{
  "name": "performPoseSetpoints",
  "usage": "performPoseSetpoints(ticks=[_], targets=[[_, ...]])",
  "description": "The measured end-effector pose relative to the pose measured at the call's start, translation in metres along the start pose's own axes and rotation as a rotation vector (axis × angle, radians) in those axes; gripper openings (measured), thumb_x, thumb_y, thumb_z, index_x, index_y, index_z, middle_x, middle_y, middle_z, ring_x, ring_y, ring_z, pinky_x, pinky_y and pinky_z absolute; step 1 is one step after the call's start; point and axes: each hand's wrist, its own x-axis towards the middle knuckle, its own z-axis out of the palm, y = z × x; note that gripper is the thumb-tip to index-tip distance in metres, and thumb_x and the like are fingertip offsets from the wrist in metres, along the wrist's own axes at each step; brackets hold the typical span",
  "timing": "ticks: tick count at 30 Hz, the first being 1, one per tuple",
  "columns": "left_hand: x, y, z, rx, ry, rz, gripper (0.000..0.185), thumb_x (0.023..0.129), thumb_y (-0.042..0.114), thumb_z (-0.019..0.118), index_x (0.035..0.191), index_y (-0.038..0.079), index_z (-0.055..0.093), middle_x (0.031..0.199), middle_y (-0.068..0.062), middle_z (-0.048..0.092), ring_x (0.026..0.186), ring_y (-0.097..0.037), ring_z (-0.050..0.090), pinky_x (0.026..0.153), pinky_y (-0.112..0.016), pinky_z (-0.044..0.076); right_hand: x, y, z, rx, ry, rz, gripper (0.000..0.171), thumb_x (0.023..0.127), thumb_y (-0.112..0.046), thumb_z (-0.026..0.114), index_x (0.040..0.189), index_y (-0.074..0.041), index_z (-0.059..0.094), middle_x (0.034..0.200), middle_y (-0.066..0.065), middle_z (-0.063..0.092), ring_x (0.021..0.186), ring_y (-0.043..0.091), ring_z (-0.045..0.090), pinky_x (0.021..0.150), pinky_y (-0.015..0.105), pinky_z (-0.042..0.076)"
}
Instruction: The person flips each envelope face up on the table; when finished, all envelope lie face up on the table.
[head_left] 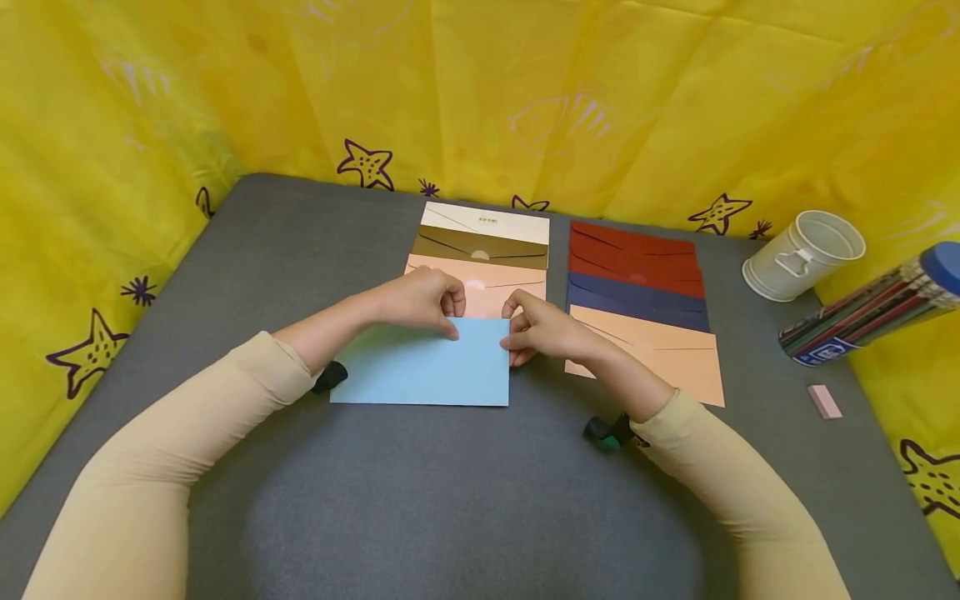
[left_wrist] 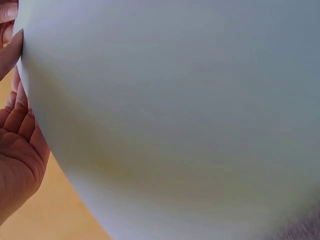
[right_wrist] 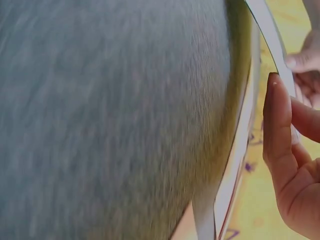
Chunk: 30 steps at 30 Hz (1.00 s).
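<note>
A light blue envelope [head_left: 423, 364] lies on the grey table [head_left: 420, 500] in front of me. My left hand [head_left: 423, 302] pinches its far edge near the middle, and my right hand [head_left: 542, 331] pinches its far right corner. In the left wrist view the pale envelope [left_wrist: 180, 115] fills the frame with my left hand [left_wrist: 17, 145] at its edge. The right wrist view shows my right hand [right_wrist: 292, 150] pinching a thin lifted edge of the envelope [right_wrist: 272, 37] above the grey table [right_wrist: 110, 115].
Behind the hands lies a stack of cream, brown and pink envelopes [head_left: 482, 250]. To the right lies a stack of red, navy and peach envelopes [head_left: 641, 304]. A white cup [head_left: 804, 254], a tube of pencils [head_left: 870, 310] and a pink eraser [head_left: 824, 401] sit at the right. Yellow cloth surrounds the table.
</note>
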Motion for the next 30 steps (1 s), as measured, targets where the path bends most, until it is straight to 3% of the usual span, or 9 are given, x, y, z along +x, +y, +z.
performPoseSetpoints(ticks=[10,15,23,27,30], targets=[[-0.011,-0.016,-0.019,-0.019,0.059,-0.083,0.023,0.074,0.018,0.085,0.088,0.012,0.067,0.083,-0.003,0.066,0.08,-0.016,0.059,0.073,-0.027,0.046,-0.017,0.009,-0.039,-0.007,0.009,-0.01,0.03,0.096,0.001,0.057,0.115,0.0,0.034,0.075,0.008,0.063,0.065,0.018,0.067,0.069,0.031,0.061],[-0.013,-0.025,-0.024,-0.074,0.072,-0.09,0.025,0.075,0.018,0.086,0.09,0.009,0.067,0.082,-0.003,0.066,0.08,-0.016,0.058,0.072,-0.026,0.045,-0.027,0.015,-0.057,-0.013,0.015,-0.008,0.029,0.096,0.0,0.056,0.115,0.002,0.034,0.074,0.008,0.061,0.066,0.021,0.067,0.07,0.032,0.061],[-0.015,-0.042,-0.03,-0.313,0.104,-0.13,0.028,0.081,0.017,0.08,0.102,0.006,0.066,0.081,0.002,0.066,0.082,-0.019,0.061,0.075,-0.03,0.048,-0.041,0.018,-0.083,-0.008,0.053,-0.014,0.027,0.097,-0.001,0.056,0.112,-0.001,0.033,0.073,0.004,0.059,0.068,0.018,0.067,0.071,0.032,0.061],[-0.015,-0.051,-0.031,-0.471,0.112,-0.152,0.028,0.086,0.016,0.075,0.107,0.003,0.061,0.077,0.002,0.068,0.081,-0.027,0.066,0.08,-0.035,0.053,-0.047,0.018,-0.095,0.0,0.09,-0.018,0.029,0.098,-0.004,0.057,0.113,-0.002,0.033,0.075,0.005,0.059,0.07,0.02,0.068,0.073,0.034,0.061],[-0.016,-0.053,-0.031,-0.596,0.126,-0.159,0.023,0.089,0.014,0.071,0.105,0.001,0.06,0.081,0.001,0.07,0.082,-0.025,0.067,0.083,-0.036,0.057,-0.051,0.018,-0.1,0.023,0.12,-0.022,0.029,0.098,-0.004,0.057,0.114,-0.003,0.032,0.075,0.005,0.057,0.071,0.02,0.068,0.073,0.034,0.061]])
